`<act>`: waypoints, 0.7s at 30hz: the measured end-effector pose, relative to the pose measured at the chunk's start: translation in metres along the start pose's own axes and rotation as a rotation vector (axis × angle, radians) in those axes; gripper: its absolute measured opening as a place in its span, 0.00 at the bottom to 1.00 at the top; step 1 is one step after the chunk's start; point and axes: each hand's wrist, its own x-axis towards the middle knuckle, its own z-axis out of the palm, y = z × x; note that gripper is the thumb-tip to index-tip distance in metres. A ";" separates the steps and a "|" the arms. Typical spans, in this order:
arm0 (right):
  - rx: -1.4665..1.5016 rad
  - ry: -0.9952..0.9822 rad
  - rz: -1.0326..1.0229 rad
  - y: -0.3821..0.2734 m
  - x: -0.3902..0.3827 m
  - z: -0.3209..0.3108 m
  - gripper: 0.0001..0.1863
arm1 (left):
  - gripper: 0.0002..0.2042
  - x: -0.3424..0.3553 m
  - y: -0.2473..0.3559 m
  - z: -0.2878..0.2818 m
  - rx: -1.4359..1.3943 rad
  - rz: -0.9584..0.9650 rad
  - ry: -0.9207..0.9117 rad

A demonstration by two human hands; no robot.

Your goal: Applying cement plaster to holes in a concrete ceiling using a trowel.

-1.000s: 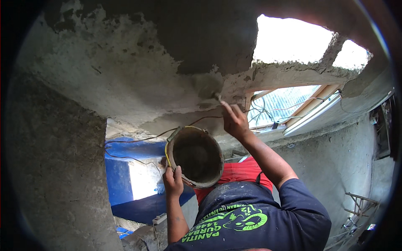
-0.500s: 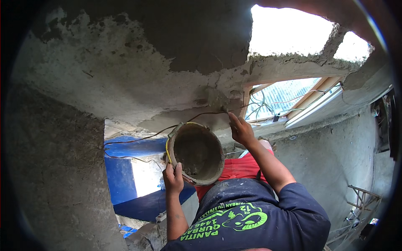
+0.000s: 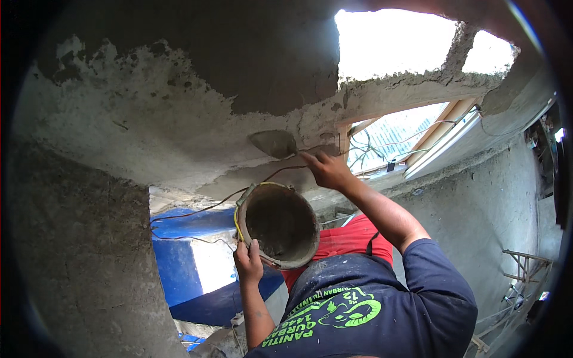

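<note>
My right hand (image 3: 328, 171) is closed round the handle of a trowel (image 3: 273, 144), its leaf-shaped, mortar-grey blade pointing left. The blade is against or very close to the wall (image 3: 179, 113), part of which carries darker, smoother plaster; whether it touches I cannot tell. Below it, a mortar-crusted bucket (image 3: 310, 224) tilts with its mouth toward me. My left hand (image 3: 248, 262) grips the bucket's rim at its lower left, thumb on top. Some grey mortar lies in the bottom of the bucket. A yellow strip (image 3: 237, 223) runs along the rim's left side.
Loose brown cable (image 3: 206, 196) crosses just behind the bucket. To the right, a wood-framed opening (image 3: 462, 116) has wires hanging across it. Ragged bright holes (image 3: 397, 48) break the wall above. Blue-painted surfaces (image 3: 176, 262) lie lower left; a metal frame (image 3: 525, 265) stands far right.
The trowel has swung left along the wall, its blade now broadside and plainly visible. My right hand moved left with it. My left hand still holds the bucket, which has barely shifted.
</note>
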 end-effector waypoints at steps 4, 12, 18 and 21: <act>0.098 0.095 0.028 0.000 -0.007 -0.010 0.29 | 0.14 -0.003 -0.006 -0.003 0.019 -0.025 0.019; -0.012 0.178 0.136 0.064 -0.012 -0.013 0.31 | 0.15 0.005 -0.002 -0.005 0.005 -0.013 0.000; 0.118 0.059 0.256 0.053 -0.075 -0.015 0.34 | 0.16 -0.001 0.000 -0.005 -0.005 0.006 0.030; 0.211 0.053 0.234 0.040 -0.081 -0.026 0.35 | 0.16 -0.001 -0.012 -0.006 -0.018 -0.007 0.030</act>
